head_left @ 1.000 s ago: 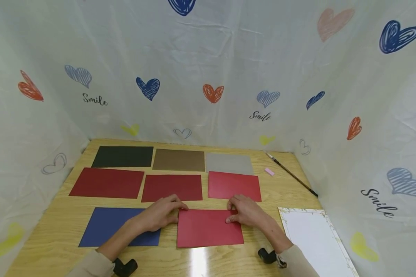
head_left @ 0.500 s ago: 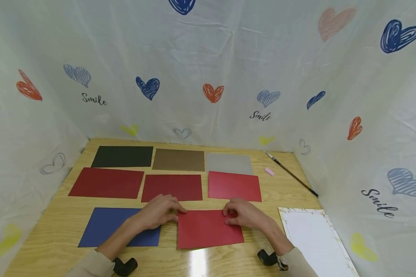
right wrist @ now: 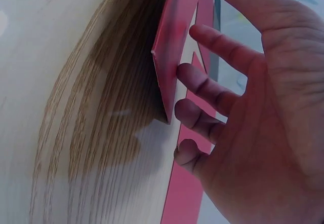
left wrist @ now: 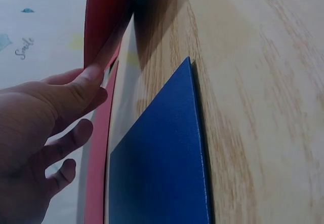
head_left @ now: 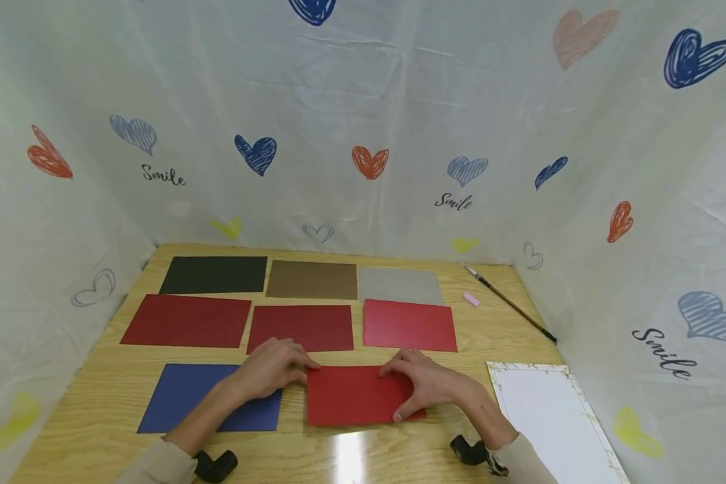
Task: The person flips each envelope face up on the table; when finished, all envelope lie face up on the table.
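A plain red card (head_left: 351, 396) lies a little raised off the table at front centre, casting a shadow in both wrist views. The left hand (head_left: 278, 370) pinches its far left corner between thumb and forefinger; in the left wrist view that hand (left wrist: 45, 112) has its other fingers loosely bent. Over the card's right end is the right hand (head_left: 426, 383), with thumb near the front edge and fingertips near the far edge. In the right wrist view the right hand (right wrist: 253, 97) has its fingers spread and slightly bent beside the card (right wrist: 174, 41). A blue card (head_left: 187, 396) lies under the left forearm.
Behind lie two dark red cards (head_left: 184, 320) and a brighter red card (head_left: 408, 326). Further back are black (head_left: 214, 275), brown (head_left: 311, 279) and grey (head_left: 402, 286) cards. A brush (head_left: 508, 301), a pink eraser-like block (head_left: 470, 299) and a white bordered sheet (head_left: 550, 410) are at right.
The right hand's fingers have spread apart, the thumb moving down toward the card's near edge. The card's near edge has shifted slightly away. The left hand keeps its pinch, moving slightly left.
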A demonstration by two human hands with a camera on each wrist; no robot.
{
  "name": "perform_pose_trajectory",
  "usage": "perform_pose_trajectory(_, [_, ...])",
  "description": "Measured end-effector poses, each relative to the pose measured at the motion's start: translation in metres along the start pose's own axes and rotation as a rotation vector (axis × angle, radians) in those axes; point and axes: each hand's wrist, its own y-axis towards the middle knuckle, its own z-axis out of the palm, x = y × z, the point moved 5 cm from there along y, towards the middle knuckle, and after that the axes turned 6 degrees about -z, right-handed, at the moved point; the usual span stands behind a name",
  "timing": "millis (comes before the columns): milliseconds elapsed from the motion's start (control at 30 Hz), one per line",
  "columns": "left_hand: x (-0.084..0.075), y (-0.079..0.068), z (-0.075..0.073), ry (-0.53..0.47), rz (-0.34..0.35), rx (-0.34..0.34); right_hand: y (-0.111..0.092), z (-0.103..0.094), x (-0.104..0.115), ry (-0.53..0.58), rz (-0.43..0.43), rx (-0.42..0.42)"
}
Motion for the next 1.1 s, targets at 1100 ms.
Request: perform_pose_trajectory(1100, [0.019,-0.003,-0.004,-0.213,-0.045,0.018,0.007,-0.036,0.011,0.141,-0.114,0.014])
